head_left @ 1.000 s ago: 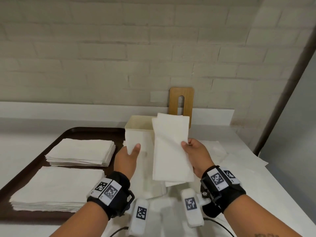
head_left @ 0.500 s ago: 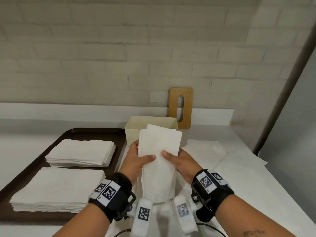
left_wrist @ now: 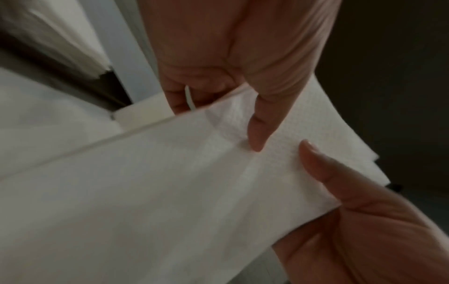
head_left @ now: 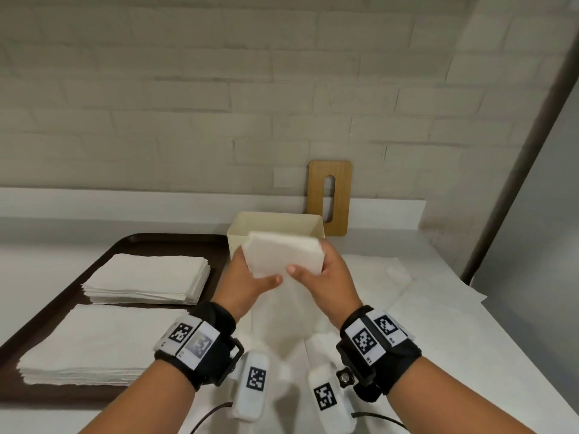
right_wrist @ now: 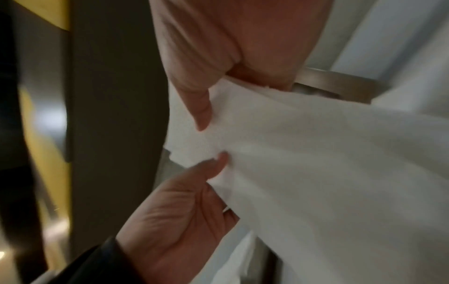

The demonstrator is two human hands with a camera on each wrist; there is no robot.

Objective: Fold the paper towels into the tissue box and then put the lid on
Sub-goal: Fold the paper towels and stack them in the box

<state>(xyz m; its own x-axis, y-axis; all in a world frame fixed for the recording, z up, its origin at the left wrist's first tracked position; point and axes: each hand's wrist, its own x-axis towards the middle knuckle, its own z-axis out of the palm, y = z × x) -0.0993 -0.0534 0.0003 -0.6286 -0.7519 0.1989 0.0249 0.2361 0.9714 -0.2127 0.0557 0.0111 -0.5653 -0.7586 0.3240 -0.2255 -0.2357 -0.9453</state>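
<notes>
1. Both hands, left hand (head_left: 250,278) and right hand (head_left: 326,277), pinch one folded paper towel (head_left: 283,253) just in front of the open tissue box (head_left: 275,223).
2. Two towel stacks (head_left: 147,277) wait on the tray (head_left: 62,277).
3. The wooden lid (head_left: 340,195) leans against the wall, so plenty seems left.

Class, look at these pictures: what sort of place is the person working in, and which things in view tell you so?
Probably a service or prep counter, perhaps in a café or canteen, though that is a guess. A white countertop runs along a painted brick wall, and a dark tray holds two stacks of paper towels beside an open tissue box.
</notes>
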